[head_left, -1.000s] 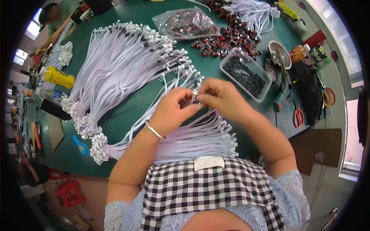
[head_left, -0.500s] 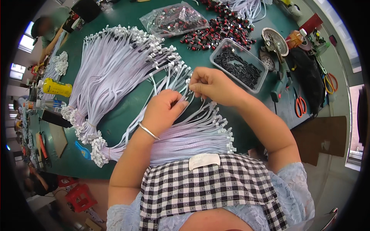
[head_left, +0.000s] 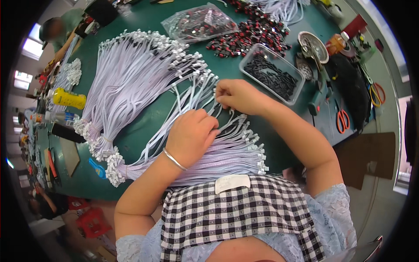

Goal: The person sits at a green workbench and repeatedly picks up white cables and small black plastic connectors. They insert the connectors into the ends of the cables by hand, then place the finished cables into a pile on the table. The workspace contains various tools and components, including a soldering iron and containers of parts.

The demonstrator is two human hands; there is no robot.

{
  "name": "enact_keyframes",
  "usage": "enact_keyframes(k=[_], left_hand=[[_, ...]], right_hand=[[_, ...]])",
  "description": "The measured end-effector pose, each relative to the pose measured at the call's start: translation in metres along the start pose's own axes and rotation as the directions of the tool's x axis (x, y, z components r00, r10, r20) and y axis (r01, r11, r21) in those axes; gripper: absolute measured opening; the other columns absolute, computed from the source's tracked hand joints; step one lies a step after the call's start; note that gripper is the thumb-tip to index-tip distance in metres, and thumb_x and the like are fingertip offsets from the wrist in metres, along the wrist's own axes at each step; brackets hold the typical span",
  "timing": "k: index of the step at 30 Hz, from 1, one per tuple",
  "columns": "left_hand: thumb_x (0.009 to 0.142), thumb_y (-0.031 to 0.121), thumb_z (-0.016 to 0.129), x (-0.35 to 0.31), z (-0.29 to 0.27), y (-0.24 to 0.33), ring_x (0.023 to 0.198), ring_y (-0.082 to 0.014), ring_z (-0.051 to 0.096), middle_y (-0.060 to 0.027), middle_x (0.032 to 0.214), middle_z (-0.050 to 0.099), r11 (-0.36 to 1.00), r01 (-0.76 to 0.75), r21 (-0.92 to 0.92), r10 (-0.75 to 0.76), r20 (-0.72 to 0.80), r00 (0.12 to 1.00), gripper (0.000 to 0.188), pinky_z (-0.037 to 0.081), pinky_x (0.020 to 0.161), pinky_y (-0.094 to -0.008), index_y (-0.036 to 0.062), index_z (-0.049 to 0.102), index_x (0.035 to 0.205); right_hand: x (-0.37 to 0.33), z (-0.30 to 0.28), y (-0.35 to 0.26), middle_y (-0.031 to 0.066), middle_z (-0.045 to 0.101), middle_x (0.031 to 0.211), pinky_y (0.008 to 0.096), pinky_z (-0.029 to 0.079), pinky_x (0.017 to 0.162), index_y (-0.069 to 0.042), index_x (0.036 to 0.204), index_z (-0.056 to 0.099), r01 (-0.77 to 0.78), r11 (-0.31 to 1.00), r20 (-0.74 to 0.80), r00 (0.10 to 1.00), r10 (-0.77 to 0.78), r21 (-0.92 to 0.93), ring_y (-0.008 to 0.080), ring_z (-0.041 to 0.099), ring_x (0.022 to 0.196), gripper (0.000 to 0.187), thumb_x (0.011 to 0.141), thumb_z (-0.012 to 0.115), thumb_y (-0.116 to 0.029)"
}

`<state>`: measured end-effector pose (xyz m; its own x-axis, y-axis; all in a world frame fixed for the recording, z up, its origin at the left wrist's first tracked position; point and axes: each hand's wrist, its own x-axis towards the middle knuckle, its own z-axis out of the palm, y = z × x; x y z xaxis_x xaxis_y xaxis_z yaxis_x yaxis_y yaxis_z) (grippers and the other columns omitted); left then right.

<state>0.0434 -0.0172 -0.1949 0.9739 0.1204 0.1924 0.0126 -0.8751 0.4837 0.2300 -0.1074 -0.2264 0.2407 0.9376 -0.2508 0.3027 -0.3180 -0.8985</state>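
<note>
My right hand (head_left: 238,96) is pinched at the connector ends of loose white cables, its fingertips closed on a white cable. Lower and to the left, my left hand (head_left: 192,135) is curled with its back up; its fingertips are mostly hidden, so what it holds cannot be made out. Beneath it spreads a tied bundle of white cables (head_left: 218,155), fanned to the right with small white connectors at its ends. A second, larger bundle of white cables (head_left: 126,83) lies to the left, also tied at its near end. Several loose cables (head_left: 168,120) run between the two bundles.
A clear plastic tub (head_left: 298,93) holds small black pieces. Beyond it lie a pile of black-and-red parts (head_left: 257,32) and a filled plastic bag (head_left: 198,22). Red-handled scissors (head_left: 343,120) and a metal bowl (head_left: 322,46) sit right; a yellow bottle (head_left: 70,98) lies left.
My left hand has moved slightly right and down and turned its back up, away from my right fingertips. My right hand has barely shifted. The view has moved a little.
</note>
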Motion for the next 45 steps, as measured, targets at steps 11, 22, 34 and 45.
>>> enact_keyframes(k=[11,22,34,45], left_hand=[[0.071,0.009,0.067,0.003,0.018,-0.012,0.072,-0.0275,0.054,-0.0076,0.072,0.053,0.999,0.01,0.031,-0.013,0.069,0.998,0.012,0.043,0.063,-0.0379,0.0075,0.057,0.078],[0.069,0.006,0.066,0.011,0.017,-0.011,0.072,-0.0271,0.052,-0.007,0.074,0.051,0.992,-0.094,-0.079,0.101,0.089,0.991,0.015,0.043,0.063,-0.0373,0.0081,0.055,0.079],[0.068,0.002,0.062,0.011,0.019,-0.038,0.072,-0.0271,0.053,-0.0072,0.074,0.05,0.992,-0.063,0.113,0.064,-0.002,0.998,0.013,0.044,0.063,-0.0383,0.0085,0.057,0.078],[0.069,0.006,0.065,0.006,0.016,-0.042,0.073,-0.0281,0.054,-0.0082,0.075,0.051,0.987,-0.018,0.159,0.02,-0.014,1.0,0.011,0.044,0.063,-0.0387,0.0075,0.059,0.079]], right_hand=[[-0.053,-0.052,0.005,0.0092,0.062,0.074,0.0297,0.046,0.061,-0.004,0.095,0.062,0.016,0.978,-0.493,0.862,-0.119,-0.208,0.0164,0.057,0.064,0.018,0.082,0.063,-0.017],[-0.072,-0.081,0.04,0.0131,0.058,0.089,0.0396,0.046,0.078,-0.003,0.092,0.061,-0.136,0.593,-0.285,0.944,-0.165,-0.794,0.0321,0.057,0.086,0.018,0.075,0.06,-0.008],[-0.064,-0.087,0.044,0.0156,0.058,0.08,0.0428,0.046,0.072,-0.004,0.085,0.056,-0.192,0.607,-0.397,0.891,-0.222,-0.771,0.0343,0.058,0.081,0.009,0.077,0.054,-0.007],[-0.06,-0.09,0.038,0.0089,0.06,0.073,0.042,0.049,0.061,-0.008,0.082,0.056,-0.147,0.313,-0.235,0.934,-0.268,-0.939,0.029,0.062,0.076,0.005,0.077,0.054,-0.01]])
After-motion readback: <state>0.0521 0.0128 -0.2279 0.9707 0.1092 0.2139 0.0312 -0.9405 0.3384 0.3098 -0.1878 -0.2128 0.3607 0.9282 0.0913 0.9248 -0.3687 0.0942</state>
